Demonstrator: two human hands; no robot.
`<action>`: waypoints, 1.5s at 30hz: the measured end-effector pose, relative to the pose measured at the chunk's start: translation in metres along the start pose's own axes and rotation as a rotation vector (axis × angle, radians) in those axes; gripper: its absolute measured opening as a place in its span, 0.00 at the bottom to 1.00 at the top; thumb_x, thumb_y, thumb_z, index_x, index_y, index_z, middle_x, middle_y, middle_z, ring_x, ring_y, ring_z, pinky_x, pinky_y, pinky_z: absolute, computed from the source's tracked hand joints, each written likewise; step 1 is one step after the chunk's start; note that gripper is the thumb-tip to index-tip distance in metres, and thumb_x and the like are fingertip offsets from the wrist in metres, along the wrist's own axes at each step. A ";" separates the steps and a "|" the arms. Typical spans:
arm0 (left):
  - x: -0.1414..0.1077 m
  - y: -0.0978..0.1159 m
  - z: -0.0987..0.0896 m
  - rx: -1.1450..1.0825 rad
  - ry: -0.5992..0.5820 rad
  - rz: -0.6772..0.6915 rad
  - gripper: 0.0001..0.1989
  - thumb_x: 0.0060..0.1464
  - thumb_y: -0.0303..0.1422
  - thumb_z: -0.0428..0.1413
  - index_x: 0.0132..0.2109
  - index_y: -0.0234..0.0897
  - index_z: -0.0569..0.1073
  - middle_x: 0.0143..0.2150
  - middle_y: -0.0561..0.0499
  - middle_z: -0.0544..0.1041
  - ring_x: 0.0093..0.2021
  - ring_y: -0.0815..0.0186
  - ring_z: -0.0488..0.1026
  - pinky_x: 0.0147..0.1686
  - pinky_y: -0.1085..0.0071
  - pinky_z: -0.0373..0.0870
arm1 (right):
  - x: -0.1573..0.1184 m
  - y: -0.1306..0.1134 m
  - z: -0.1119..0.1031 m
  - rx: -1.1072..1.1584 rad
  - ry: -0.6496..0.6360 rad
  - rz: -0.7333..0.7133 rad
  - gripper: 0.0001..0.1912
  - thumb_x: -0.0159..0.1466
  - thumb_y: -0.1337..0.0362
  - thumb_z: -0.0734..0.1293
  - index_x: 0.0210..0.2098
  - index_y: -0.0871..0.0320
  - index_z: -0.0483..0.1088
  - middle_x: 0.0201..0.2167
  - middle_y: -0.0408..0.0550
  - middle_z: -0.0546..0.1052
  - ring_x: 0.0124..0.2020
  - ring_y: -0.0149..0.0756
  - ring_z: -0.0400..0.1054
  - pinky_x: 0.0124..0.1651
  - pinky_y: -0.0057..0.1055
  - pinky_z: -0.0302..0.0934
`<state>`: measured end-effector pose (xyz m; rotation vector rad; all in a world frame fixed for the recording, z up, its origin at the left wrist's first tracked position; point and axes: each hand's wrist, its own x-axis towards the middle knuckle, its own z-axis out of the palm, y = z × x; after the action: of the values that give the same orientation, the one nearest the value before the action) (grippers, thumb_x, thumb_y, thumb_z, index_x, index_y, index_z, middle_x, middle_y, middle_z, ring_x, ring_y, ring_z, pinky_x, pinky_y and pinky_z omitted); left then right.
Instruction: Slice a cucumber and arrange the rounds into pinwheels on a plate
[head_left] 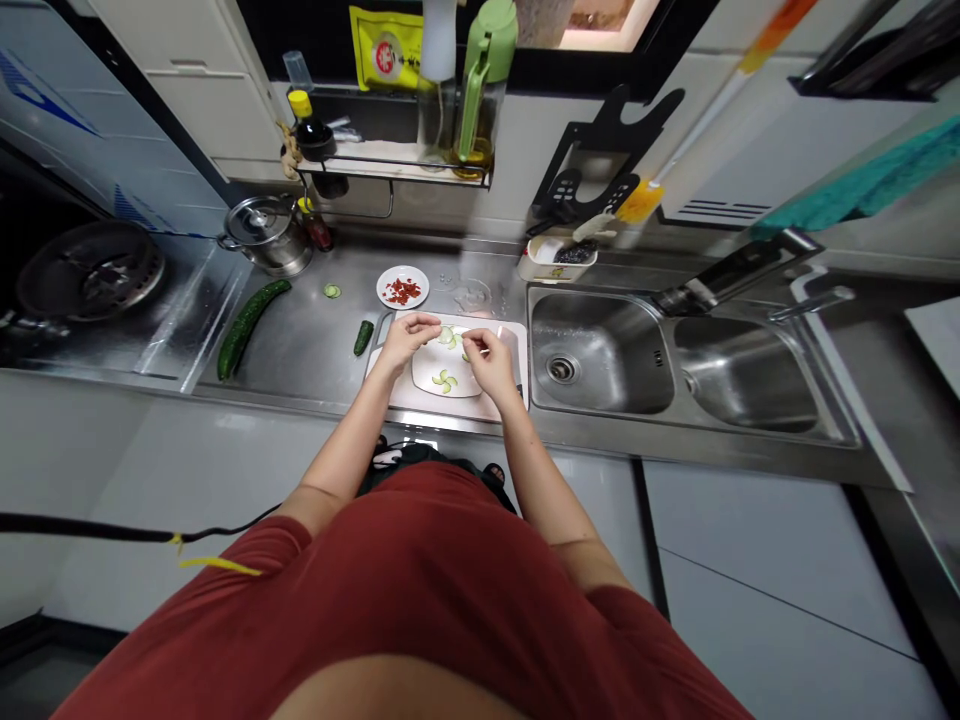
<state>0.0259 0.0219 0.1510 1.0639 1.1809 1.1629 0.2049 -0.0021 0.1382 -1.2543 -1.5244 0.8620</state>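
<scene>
A white plate [425, 372] rests on a pale cutting board [405, 402] in front of me. Near its front edge, thin cucumber slices [444, 381] are fanned out like a flower, and more pale slices [450, 337] show at its far side. My left hand [403, 342] reaches over the plate's far left part, fingertips pressed together beside those slices; what they pinch is too small to make out. Over the plate's right side, my right hand [491, 364] is closed in a pinch, with a bit of green cucumber slice at its fingertips.
Left of the board lie a cut cucumber piece [364, 338], small slices [331, 291] and a whole cucumber [250, 328]. A dish of chopped red pieces [403, 288] stands behind. A steel pot [268, 236] is back left; a double sink [600, 350] is right.
</scene>
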 end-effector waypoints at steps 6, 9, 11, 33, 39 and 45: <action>-0.009 0.016 0.007 -0.021 -0.087 0.041 0.19 0.36 0.39 0.68 0.34 0.33 0.75 0.29 0.53 0.75 0.30 0.72 0.71 0.34 0.75 0.66 | 0.006 -0.019 -0.001 0.123 -0.036 0.005 0.12 0.62 0.54 0.63 0.35 0.56 0.70 0.33 0.45 0.76 0.34 0.33 0.68 0.40 0.30 0.63; -0.012 0.019 0.008 -0.001 -0.109 0.051 0.19 0.37 0.39 0.68 0.34 0.33 0.74 0.29 0.53 0.75 0.30 0.72 0.71 0.34 0.75 0.67 | 0.006 -0.023 -0.001 0.132 -0.061 -0.013 0.12 0.61 0.53 0.65 0.33 0.56 0.70 0.32 0.44 0.75 0.34 0.33 0.68 0.39 0.30 0.63; -0.013 0.020 0.010 0.006 -0.117 0.056 0.19 0.37 0.40 0.68 0.34 0.33 0.74 0.29 0.53 0.75 0.30 0.72 0.71 0.34 0.75 0.67 | 0.006 -0.024 -0.001 0.128 -0.073 -0.027 0.12 0.61 0.53 0.65 0.32 0.56 0.70 0.31 0.44 0.75 0.33 0.33 0.67 0.39 0.30 0.63; -0.018 0.014 0.010 -0.019 -0.172 -0.231 0.24 0.45 0.48 0.62 0.46 0.40 0.72 0.28 0.51 0.76 0.22 0.76 0.64 0.17 0.81 0.42 | 0.003 -0.025 -0.004 0.042 -0.063 -0.126 0.11 0.62 0.54 0.65 0.32 0.55 0.71 0.32 0.45 0.74 0.35 0.34 0.67 0.36 0.30 0.61; -0.018 0.016 0.006 0.026 -0.117 -0.185 0.23 0.43 0.42 0.63 0.48 0.40 0.73 0.31 0.51 0.76 0.25 0.75 0.66 0.19 0.82 0.47 | 0.002 -0.022 -0.004 -0.006 -0.086 -0.144 0.12 0.63 0.53 0.65 0.32 0.54 0.72 0.32 0.45 0.74 0.36 0.35 0.66 0.35 0.30 0.60; -0.017 0.017 0.003 -0.017 -0.123 -0.127 0.27 0.37 0.38 0.66 0.47 0.39 0.73 0.30 0.54 0.75 0.24 0.76 0.65 0.19 0.81 0.48 | 0.001 -0.023 -0.003 -0.036 -0.095 -0.162 0.10 0.63 0.55 0.65 0.32 0.55 0.71 0.31 0.45 0.73 0.36 0.36 0.65 0.34 0.30 0.59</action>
<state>0.0274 0.0069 0.1702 1.0182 1.1228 0.9938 0.2011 -0.0061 0.1610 -1.1115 -1.6984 0.8009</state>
